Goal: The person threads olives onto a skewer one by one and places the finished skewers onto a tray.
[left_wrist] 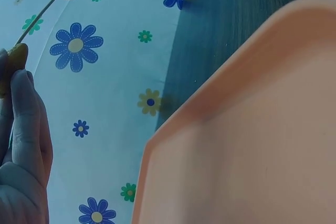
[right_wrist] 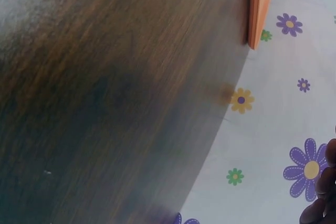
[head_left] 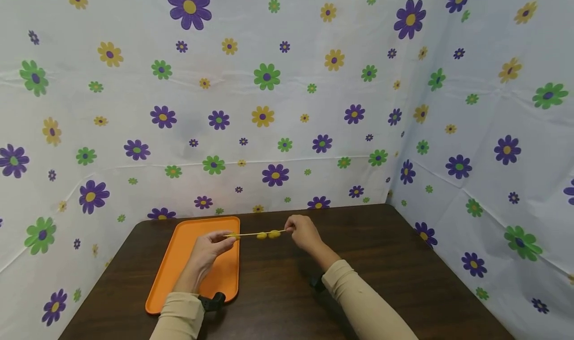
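A thin, pale skewer [head_left: 248, 234] is held nearly level in the air between both hands. Two small yellow ovals [head_left: 274, 234], like olives or grapes, sit side by side on it near the right hand. At its left end, the left hand [head_left: 208, 250] pinches another yellow oval [left_wrist: 18, 59] between thumb and fingers. The right hand [head_left: 305, 232] pinches the skewer's other end, its fingers curled. In the right wrist view only a few dark fingertips [right_wrist: 325, 184] show at the edge; their hold is out of frame there.
An orange tray [head_left: 179, 260] lies on the dark wooden table [head_left: 287, 290], under and beside the left forearm. White cloth [head_left: 287, 95] printed with flowers hangs behind the table and along its right side. Dark wrist cameras [head_left: 213, 301] sit at the cuffs.
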Demonstrator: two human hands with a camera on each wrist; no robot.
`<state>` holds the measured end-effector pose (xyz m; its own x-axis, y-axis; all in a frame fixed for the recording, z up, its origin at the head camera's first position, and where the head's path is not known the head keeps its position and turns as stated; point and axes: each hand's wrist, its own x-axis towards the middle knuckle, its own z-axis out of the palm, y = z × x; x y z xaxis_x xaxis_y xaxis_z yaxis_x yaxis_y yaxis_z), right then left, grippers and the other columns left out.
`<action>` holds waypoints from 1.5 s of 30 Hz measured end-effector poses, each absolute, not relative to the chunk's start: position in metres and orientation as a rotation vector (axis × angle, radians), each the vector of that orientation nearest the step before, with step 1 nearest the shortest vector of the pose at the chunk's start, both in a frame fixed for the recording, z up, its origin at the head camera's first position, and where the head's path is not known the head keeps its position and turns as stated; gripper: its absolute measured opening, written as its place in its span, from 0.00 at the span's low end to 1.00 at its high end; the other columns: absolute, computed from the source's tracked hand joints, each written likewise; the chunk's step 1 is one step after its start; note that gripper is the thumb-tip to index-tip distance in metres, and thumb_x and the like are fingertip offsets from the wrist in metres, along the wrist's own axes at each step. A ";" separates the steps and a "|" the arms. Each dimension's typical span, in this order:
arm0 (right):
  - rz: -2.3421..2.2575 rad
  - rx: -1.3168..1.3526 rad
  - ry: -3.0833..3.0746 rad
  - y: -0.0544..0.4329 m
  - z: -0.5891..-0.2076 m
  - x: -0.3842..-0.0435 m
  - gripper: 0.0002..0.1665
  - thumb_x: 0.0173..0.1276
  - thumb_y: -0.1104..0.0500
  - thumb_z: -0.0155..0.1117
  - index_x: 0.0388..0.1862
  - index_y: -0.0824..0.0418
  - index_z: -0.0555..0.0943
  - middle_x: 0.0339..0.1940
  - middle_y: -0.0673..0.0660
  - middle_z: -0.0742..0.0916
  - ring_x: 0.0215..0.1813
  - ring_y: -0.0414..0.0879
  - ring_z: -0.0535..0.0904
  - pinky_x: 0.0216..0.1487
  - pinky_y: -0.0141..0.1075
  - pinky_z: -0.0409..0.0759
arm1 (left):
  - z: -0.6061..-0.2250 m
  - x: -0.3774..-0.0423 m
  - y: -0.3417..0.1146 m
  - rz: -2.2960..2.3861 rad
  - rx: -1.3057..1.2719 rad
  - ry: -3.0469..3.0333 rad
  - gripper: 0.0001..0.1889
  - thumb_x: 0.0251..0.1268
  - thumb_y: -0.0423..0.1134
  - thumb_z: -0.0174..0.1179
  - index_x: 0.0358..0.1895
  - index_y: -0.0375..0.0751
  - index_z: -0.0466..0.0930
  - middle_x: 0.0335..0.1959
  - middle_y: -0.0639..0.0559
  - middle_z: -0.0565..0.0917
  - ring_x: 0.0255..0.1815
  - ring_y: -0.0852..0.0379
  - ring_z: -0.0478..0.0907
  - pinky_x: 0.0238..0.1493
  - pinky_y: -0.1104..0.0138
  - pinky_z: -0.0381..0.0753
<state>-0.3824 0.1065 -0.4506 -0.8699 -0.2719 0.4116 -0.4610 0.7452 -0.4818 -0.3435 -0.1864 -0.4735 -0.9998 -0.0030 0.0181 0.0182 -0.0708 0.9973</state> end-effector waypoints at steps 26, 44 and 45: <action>0.891 0.522 -2.654 0.103 -0.448 -0.379 0.12 0.66 0.72 0.67 0.28 0.57 0.84 0.31 0.52 0.86 0.32 0.43 0.76 0.37 0.37 0.80 | -0.476 -0.349 -0.176 -2.335 -0.012 -2.108 0.12 0.65 0.31 0.69 0.49 0.31 0.86 0.38 0.47 0.89 0.41 0.53 0.88 0.48 0.64 0.86; 0.918 0.528 -2.627 0.103 -0.448 -0.378 0.13 0.66 0.73 0.67 0.28 0.57 0.84 0.31 0.52 0.86 0.32 0.42 0.76 0.36 0.35 0.81 | -0.475 -0.348 -0.167 -2.340 -0.047 -2.099 0.12 0.64 0.30 0.69 0.48 0.29 0.86 0.37 0.47 0.89 0.38 0.57 0.87 0.49 0.63 0.86; 0.923 0.528 -2.626 0.103 -0.449 -0.378 0.13 0.66 0.74 0.67 0.28 0.57 0.84 0.31 0.52 0.87 0.32 0.42 0.76 0.37 0.35 0.81 | -0.475 -0.348 -0.167 -2.339 -0.047 -2.097 0.12 0.63 0.30 0.70 0.48 0.29 0.87 0.37 0.47 0.89 0.38 0.57 0.87 0.48 0.63 0.86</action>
